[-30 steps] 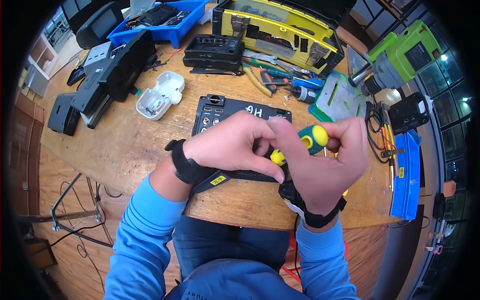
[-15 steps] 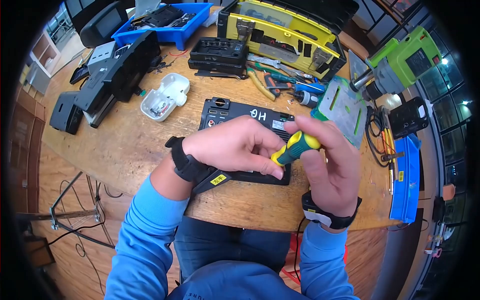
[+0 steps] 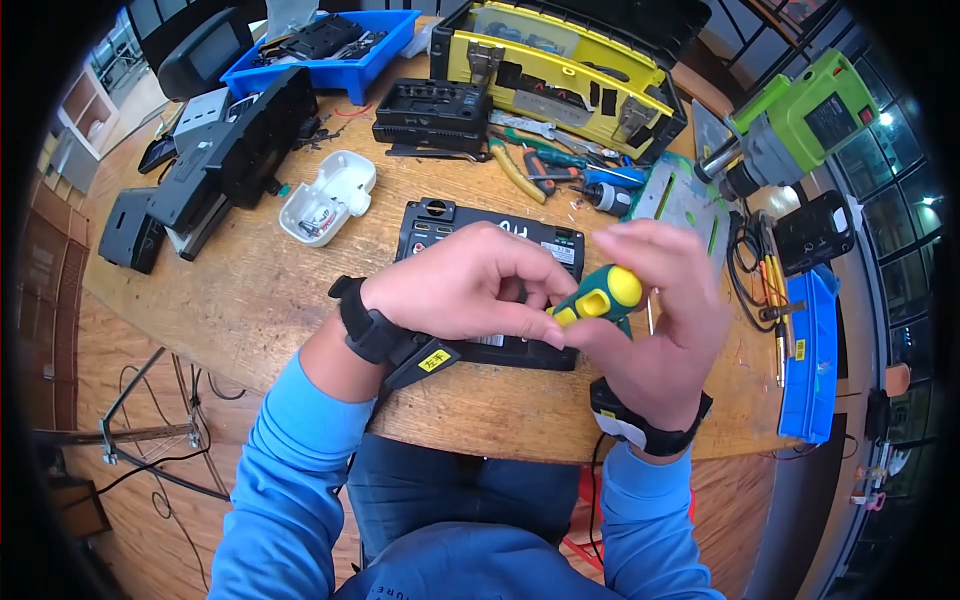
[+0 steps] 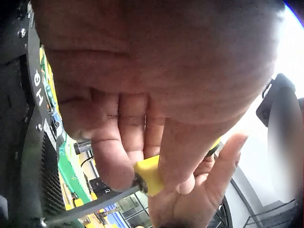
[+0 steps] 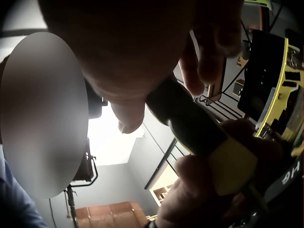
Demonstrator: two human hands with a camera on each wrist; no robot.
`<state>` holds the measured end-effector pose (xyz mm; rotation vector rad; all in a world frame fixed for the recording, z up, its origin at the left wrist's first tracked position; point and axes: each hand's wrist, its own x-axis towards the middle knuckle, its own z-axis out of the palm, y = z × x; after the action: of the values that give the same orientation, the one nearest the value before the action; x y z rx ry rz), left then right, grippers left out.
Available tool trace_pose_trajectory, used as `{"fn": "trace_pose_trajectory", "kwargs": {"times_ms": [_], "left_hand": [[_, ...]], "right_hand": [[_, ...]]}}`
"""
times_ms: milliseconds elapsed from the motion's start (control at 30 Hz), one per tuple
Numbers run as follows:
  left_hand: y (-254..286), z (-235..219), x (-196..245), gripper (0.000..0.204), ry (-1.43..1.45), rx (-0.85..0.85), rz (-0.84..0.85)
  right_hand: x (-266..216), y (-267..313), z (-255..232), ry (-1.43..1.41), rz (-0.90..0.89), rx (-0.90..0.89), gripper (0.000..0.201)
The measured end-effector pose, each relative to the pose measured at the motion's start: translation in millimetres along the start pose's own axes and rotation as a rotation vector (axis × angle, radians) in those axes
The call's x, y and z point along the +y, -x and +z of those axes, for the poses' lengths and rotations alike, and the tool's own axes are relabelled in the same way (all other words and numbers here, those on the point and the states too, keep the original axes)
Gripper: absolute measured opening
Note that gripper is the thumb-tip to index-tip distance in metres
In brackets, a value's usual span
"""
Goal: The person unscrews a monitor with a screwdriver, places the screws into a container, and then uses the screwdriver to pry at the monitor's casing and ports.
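At left, an open white case (image 3: 350,184) holding small metal parts (image 3: 317,222) stands on the table (image 3: 200,305), well apart from the hands. Next, the left hand (image 3: 470,285), fingers curled, pinches the yellow neck of the screwdriver (image 3: 606,291) and hides much of the black device (image 3: 535,350) below. The screwdriver lies between the hands, its long axis running from the shaft, by the device, up and rightward to the butt. The left hand is nearer the shaft. The right hand (image 3: 668,340), fingers loosely extended, surrounds the butt; firm contact cannot be confirmed. Farther right, clear of the tool: a green drill (image 3: 815,120) and blue bin (image 3: 810,370).
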<state>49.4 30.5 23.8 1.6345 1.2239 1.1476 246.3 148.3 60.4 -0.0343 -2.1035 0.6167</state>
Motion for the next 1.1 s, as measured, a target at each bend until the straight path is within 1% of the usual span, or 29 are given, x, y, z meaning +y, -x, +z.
{"fn": "trace_pose_trajectory", "kwargs": {"times_ms": [33,67,133,167,233,267,333,367,433,467,533,567,633,667,733,767,800,867,900,967,1000,1067,1100], "left_hand": [[0.7,-1.5,0.5,0.022,0.002,-0.017,-0.017],[0.6,-1.7,-1.2,0.022,0.002,-0.016,-0.017],[0.5,-1.1,-6.4,0.022,-0.003,-0.027,0.051],[0.8,-0.7,-6.9,0.022,0.000,-0.025,0.050],[-0.4,0.1,-6.7,0.023,-0.014,-0.013,0.057],[-0.3,0.4,-5.8,0.023,-0.014,-0.015,0.060],[0.5,0.9,-3.5,0.025,0.061,-0.049,-0.070],[0.7,1.5,-1.2,0.025,0.058,-0.048,-0.067],[1.2,3.1,3.1,0.027,0.121,-0.042,-0.056],[-0.1,4.6,0.4,0.027,0.121,-0.043,-0.056],[-3.8,8.8,-9.1,0.027,0.013,0.001,0.081],[-3.6,9.6,-10.5,0.027,0.014,-0.002,0.079],[-3.2,8.0,-11.3,0.027,0.022,-0.005,0.102],[-2.7,7.4,-11.5,0.027,0.019,-0.006,0.103],[-1.1,7.4,-11.9,0.035,0.042,-0.032,0.115],[-1.4,6.6,-12.1,0.036,0.026,-0.043,0.120],[-1.6,4.8,-11.0,0.036,0.028,-0.041,0.120],[-0.4,1.3,-8.1,0.035,-0.050,-0.057,0.107],[0.2,1.2,-9.7,0.035,-0.049,-0.055,0.107],[1.4,0.2,-12.7,0.034,0.017,-0.078,0.050],[1.7,-0.2,-11.8,0.034,0.016,-0.080,0.053],[3.2,-0.5,-10.2,0.033,0.106,-0.094,-0.005],[3.3,-0.9,-8.6,0.033,0.106,-0.094,-0.005]], "right_hand": [[-3.6,-2.6,0.0,-0.063,-0.010,-0.033,0.047],[-1.6,0.0,0.4,-0.064,-0.011,-0.033,0.047],[6.0,7.0,0.5,-0.163,0.028,-0.088,0.049],[6.9,7.4,-0.4,-0.164,0.029,-0.091,0.049],[8.4,6.3,-2.8,-0.182,0.103,-0.112,0.047],[7.8,5.2,-3.1,-0.179,0.102,-0.111,0.047],[6.3,2.2,-2.1,-0.069,0.075,-0.049,0.043],[6.8,2.5,-0.8,-0.068,0.072,-0.048,0.043],[8.3,5.3,3.0,-0.054,0.103,0.061,0.044],[6.3,5.4,4.6,-0.053,0.104,0.062,0.044],[1.7,5.4,5.5,-0.019,0.142,0.078,0.047],[1.3,6.3,4.5,-0.019,0.145,0.079,0.047],[1.7,5.8,2.1,-0.019,0.090,0.031,0.049],[2.5,4.3,0.3,-0.019,0.089,0.034,0.049],[3.8,0.4,-3.3,-0.164,0.007,-0.107,0.056],[-0.3,3.4,-5.1,-0.257,0.083,-0.104,0.060],[2.3,4.5,-6.3,-0.257,0.084,-0.106,0.060],[10.1,6.7,-8.4,-0.245,0.107,-0.200,0.054],[10.4,5.8,-8.0,-0.245,0.107,-0.203,0.054],[7.7,2.2,-7.2,-0.168,0.071,-0.189,0.053],[4.7,0.9,-7.4,-0.164,0.070,-0.186,0.053],[-2.4,0.6,-5.2,-0.049,0.094,-0.141,0.051],[-4.6,2.9,-1.9,-0.050,0.094,-0.141,0.051]]}}
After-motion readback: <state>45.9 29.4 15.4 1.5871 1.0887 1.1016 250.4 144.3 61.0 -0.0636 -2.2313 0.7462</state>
